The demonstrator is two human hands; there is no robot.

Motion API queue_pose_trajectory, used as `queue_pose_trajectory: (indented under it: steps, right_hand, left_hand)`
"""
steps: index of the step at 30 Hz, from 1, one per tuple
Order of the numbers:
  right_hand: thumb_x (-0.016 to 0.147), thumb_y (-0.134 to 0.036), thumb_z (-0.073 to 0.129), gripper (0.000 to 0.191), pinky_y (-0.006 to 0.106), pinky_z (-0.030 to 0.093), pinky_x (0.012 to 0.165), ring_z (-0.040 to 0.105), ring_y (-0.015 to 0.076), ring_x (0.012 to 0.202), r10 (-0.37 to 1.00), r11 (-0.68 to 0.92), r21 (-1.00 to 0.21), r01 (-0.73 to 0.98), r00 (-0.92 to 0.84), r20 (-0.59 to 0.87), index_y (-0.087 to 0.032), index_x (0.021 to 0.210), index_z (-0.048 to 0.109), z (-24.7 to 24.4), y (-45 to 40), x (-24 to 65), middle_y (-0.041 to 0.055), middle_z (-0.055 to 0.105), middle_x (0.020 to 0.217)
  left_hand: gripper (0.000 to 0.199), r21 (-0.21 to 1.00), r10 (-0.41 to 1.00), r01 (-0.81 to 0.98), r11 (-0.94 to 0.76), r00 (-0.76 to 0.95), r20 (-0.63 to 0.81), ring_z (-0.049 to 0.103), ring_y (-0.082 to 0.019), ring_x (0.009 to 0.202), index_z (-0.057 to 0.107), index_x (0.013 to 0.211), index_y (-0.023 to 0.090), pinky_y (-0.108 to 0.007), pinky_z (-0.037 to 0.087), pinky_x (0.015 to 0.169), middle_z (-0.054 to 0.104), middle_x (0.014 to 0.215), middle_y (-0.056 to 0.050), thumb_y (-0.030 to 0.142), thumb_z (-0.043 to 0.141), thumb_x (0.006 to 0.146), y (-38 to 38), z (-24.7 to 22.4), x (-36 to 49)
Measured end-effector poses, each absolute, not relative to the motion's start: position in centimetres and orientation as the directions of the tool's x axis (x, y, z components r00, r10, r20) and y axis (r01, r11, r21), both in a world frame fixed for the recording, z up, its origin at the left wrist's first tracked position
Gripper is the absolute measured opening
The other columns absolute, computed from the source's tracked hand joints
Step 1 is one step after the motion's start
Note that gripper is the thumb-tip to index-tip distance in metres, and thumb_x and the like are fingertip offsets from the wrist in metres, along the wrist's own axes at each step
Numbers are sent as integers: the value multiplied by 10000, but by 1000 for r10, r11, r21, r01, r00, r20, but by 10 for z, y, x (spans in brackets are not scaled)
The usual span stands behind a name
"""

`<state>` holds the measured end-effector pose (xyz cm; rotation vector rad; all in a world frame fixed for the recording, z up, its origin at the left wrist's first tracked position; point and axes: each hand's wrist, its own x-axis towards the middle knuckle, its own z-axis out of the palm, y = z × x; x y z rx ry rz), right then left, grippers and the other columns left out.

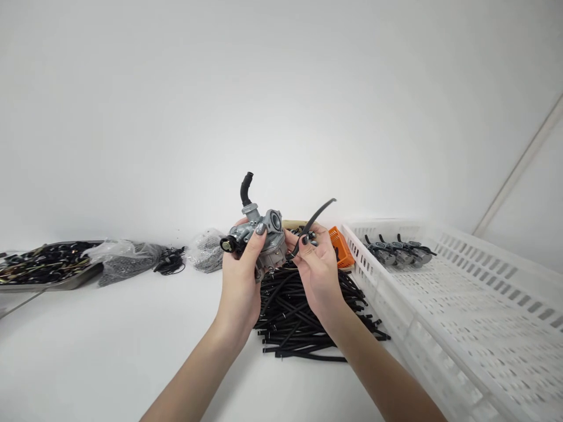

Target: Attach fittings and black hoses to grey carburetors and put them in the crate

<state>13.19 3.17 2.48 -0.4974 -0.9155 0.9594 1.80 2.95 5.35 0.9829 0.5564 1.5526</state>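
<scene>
A grey metal carburetor (268, 249) is held up above the table, with a short bent black rubber tube (246, 189) rising from its top and a black knob on its left side. My left hand (243, 266) is wrapped round its left side, thumb on the body. On the right, my right hand (317, 261) pinches a thin black hose (313, 219) near its lower end, against the carburetor's lower right side. The hose's free end points up and right. Whether its lower end is fitted on the carburetor is hidden by the fingers.
Below the hands lies a pile of black hoses (303, 337). An orange basket (343, 249) stands behind it. On the right, a white crate (497, 316) holds several carburetors (398, 253). Bags of small parts (132, 258) and a metal tray (81, 279) of black pieces stand at the left.
</scene>
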Motion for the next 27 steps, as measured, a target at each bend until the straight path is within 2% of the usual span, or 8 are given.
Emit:
queue_pose_trajectory:
  steps: [5, 10, 15, 20, 23, 27]
  right_hand:
    - [827, -466, 808, 570, 419, 576, 980, 767, 239, 1023, 858, 514, -743, -430, 253, 447, -325, 1247, 449, 26, 29, 131, 16, 806, 938]
    - [856, -453, 784, 514, 420, 587, 989, 757, 227, 980, 835, 549, -774, -317, 263, 484, -277, 1303, 603, 26, 27, 133, 45, 809, 976]
    - [861, -458, 792, 398, 445, 564, 1075, 720, 264, 1170, 814, 580, -762, -287, 195, 547, -269, 1207, 738, 27, 30, 138, 74, 778, 1219]
    - [827, -470, 827, 347, 478, 572, 1072, 708, 289, 1193, 799, 599, -767, -230, 105, 592, -264, 1104, 794, 29, 32, 147, 73, 775, 1221]
    - [824, -442, 837, 356, 481, 535, 1121, 670, 289, 1261, 780, 622, -750, -226, 84, 621, -268, 1132, 789, 30, 28, 151, 80, 716, 1346]
    - [890, -416, 782, 424, 455, 477, 1181, 513, 282, 1448, 747, 640, -736, -220, -47, 664, -296, 1292, 724, 34, 20, 153, 68, 573, 1537]
  left_hand:
    - [459, 779, 932, -539, -321, -33, 361, 697, -247, 1114, 620, 1150, 234, -296, 570, 898, 730, 1143, -44, 406, 846, 790, 26, 54, 19]
    - [529, 792, 941, -536, -292, -12, 339, 705, -250, 1106, 579, 1206, 240, -314, 552, 936, 737, 1133, -48, 395, 853, 781, 27, 54, 17]
    - [580, 792, 944, -538, -288, -20, 330, 704, -243, 1096, 574, 1242, 251, -316, 557, 927, 736, 1123, -33, 389, 868, 761, 29, 54, 15]
    - [556, 791, 940, -545, -279, 14, 341, 705, -259, 1083, 634, 1194, 231, -314, 575, 881, 743, 1085, -34, 400, 881, 725, 34, 53, 12]
    - [596, 788, 952, -562, -252, 2, 306, 689, -282, 1150, 669, 1188, 230, -312, 583, 892, 750, 1132, -41, 452, 896, 683, 37, 52, 10]
    - [542, 768, 957, -599, -225, 14, 291, 699, -327, 1159, 748, 1056, 205, -342, 604, 898, 780, 1050, -67, 606, 831, 701, 37, 57, 8]
